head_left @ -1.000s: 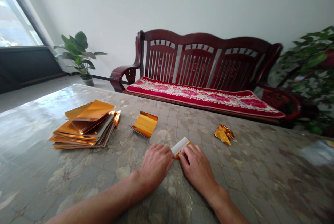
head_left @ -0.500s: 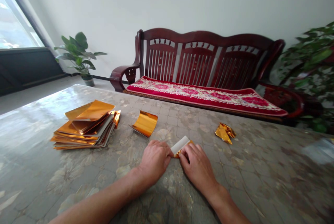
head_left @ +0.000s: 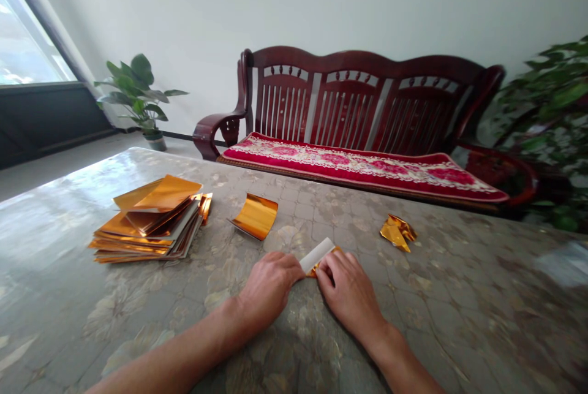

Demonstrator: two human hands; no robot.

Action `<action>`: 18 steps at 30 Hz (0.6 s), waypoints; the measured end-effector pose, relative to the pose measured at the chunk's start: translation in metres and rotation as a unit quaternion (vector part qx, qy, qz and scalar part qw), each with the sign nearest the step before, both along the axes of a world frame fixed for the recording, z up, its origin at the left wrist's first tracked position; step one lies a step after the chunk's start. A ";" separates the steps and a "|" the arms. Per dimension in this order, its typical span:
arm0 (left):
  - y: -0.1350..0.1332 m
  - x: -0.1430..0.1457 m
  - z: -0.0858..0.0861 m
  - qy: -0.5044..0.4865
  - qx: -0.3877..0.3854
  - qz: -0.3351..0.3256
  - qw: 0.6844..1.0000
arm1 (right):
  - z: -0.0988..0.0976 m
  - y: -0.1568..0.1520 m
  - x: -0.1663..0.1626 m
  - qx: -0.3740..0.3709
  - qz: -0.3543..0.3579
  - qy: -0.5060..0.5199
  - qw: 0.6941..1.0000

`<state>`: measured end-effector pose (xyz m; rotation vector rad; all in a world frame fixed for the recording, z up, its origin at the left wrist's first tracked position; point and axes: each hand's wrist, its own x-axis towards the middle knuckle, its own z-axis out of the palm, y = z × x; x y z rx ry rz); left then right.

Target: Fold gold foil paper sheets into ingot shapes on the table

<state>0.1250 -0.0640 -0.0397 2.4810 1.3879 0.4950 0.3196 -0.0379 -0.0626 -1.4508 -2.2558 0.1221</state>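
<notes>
Between my hands lies a small folded sheet of gold foil paper (head_left: 318, 255), its pale back showing as a narrow strip and a bit of gold at the lower edge. My left hand (head_left: 272, 284) pinches its lower left corner, fingers pressed together. Curled fingers of my right hand (head_left: 350, 284) hold the paper's right side down on the table and cover part of it. Beyond my left hand, a single curved gold foil sheet (head_left: 255, 217) rests on the table. A folded gold paper piece (head_left: 397, 233) lies past my right hand.
An uneven stack of gold foil sheets (head_left: 151, 222) sits at the left on the patterned table (head_left: 193, 333). Clear plastic (head_left: 567, 264) lies at the right edge. Behind the table stand a dark red wooden bench (head_left: 349, 106) and a potted plant (head_left: 142, 97).
My left hand has shifted slightly, its fingers flatter at the paper's corner. My right hand and the folded paper stay nearly in place.
</notes>
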 end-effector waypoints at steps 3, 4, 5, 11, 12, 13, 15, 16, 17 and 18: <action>0.000 0.002 0.003 0.039 0.028 -0.003 0.999 | 0.000 0.000 -0.001 0.002 0.004 -0.001 1.000; 0.001 0.003 0.003 0.048 0.037 0.003 0.998 | -0.001 -0.001 -0.001 0.003 0.006 -0.001 1.000; 0.002 0.004 0.004 0.055 0.042 0.010 0.998 | -0.001 -0.001 -0.001 0.005 0.008 0.000 1.000; 0.010 0.014 0.009 0.079 0.030 0.057 0.995 | -0.003 -0.001 0.000 0.020 0.012 0.002 1.000; 0.011 0.015 0.010 0.078 0.028 0.063 0.995 | -0.003 -0.001 0.000 0.021 0.013 0.001 1.000; 0.012 0.016 0.010 0.075 0.027 0.068 0.994 | -0.002 -0.001 0.000 0.020 0.014 0.000 1.000; 0.013 0.018 0.011 0.067 0.023 0.079 0.994 | -0.001 -0.001 0.000 0.016 0.014 -0.003 1.000; 0.014 0.019 0.012 0.064 0.020 0.084 0.994 | 0.000 -0.001 0.000 0.013 0.014 -0.004 1.000; 0.014 0.019 0.012 0.063 0.017 0.089 0.994 | 0.000 -0.001 0.000 0.012 0.014 -0.004 1.000; 0.014 0.020 0.013 0.064 0.013 0.094 0.993 | 0.001 -0.001 0.000 0.012 0.014 -0.004 1.000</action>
